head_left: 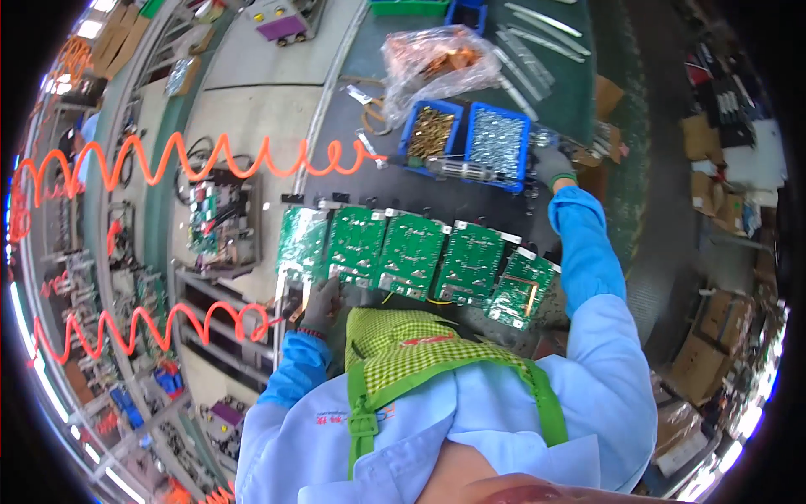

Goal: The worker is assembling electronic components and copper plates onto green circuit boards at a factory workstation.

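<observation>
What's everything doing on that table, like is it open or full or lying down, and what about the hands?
Boards: five, side by side in a row
Left bin: open, holding brass-coloured bits
Right bin: open, holding silvery bits
Bag: crumpled, coppery stuff inside
Left hand: gloved, by the boards' near edge, grip unclear
Right hand: gloved, reaching beside the right bin, grip unclear

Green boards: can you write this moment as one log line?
green boards: five, in a row | left hand: near leftmost boards | right hand: beside rightmost blue bin
</observation>
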Action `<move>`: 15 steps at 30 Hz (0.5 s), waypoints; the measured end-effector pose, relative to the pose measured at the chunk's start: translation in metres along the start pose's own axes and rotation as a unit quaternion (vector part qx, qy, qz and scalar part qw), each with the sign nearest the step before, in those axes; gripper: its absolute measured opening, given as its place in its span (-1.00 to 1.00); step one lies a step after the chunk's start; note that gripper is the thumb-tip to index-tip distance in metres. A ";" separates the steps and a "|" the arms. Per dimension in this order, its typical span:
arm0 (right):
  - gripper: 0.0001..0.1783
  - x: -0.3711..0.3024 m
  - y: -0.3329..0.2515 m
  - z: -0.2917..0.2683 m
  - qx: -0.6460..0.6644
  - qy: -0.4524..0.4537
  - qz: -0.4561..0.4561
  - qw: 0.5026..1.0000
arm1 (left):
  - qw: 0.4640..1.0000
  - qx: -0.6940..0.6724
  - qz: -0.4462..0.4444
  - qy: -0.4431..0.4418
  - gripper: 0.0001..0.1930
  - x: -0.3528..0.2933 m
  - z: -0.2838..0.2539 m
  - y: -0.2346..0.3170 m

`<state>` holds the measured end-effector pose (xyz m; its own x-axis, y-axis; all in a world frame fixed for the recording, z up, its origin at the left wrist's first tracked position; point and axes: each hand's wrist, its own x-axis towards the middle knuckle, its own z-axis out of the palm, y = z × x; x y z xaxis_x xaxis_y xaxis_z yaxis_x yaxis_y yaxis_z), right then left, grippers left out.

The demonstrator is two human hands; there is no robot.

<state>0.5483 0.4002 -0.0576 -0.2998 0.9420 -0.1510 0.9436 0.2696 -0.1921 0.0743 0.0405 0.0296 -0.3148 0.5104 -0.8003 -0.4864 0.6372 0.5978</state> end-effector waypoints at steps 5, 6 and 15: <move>-0.75 0.000 0.011 0.001 -0.029 -0.055 0.015 0.998 | 0.999 0.030 -0.022 0.010 -0.77 0.000 0.015 0.006; -0.76 -0.013 0.003 -0.017 -0.006 -0.044 0.019 0.999 | 0.999 0.045 -0.027 0.004 -0.78 -0.002 0.019 0.009; -0.74 0.015 0.003 -0.034 0.037 0.060 -0.033 0.997 | 0.943 0.253 0.195 -0.098 -0.83 0.038 -0.061 -0.036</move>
<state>0.5509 0.4219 -0.0278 -0.3386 0.9407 -0.0199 0.9080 0.3211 -0.2691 0.0304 0.0013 -0.0250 -0.2095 0.8274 -0.5211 0.1009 0.5483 0.8301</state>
